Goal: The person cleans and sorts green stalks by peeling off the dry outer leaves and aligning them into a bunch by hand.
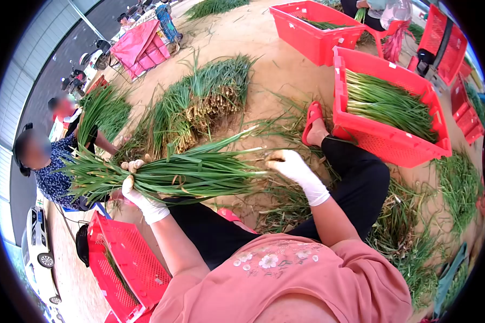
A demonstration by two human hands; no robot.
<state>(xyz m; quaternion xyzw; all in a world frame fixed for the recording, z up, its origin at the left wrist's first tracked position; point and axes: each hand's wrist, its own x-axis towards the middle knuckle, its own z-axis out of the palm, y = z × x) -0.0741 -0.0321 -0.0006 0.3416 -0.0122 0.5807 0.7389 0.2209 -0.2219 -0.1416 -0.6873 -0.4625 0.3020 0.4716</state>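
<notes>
My left hand, in a white glove with the fingertips showing, is closed around a bunch of garlic chives. Its leaves fan out to the left, and the pale stem ends point right, a few sticking out unevenly. Just past those stem ends is my right hand, also gloved. Its thumb and fingers are drawn together; whatever may be between them is too small to make out. The bunch lies level above my lap. A large pile of garlic chives rests on the ground ahead, with roots showing.
A red crate holding trimmed chives stands at my right, with another red crate behind it. A third crate is tilted at lower left. Loose leaf scraps litter the ground. A co-worker sits at left.
</notes>
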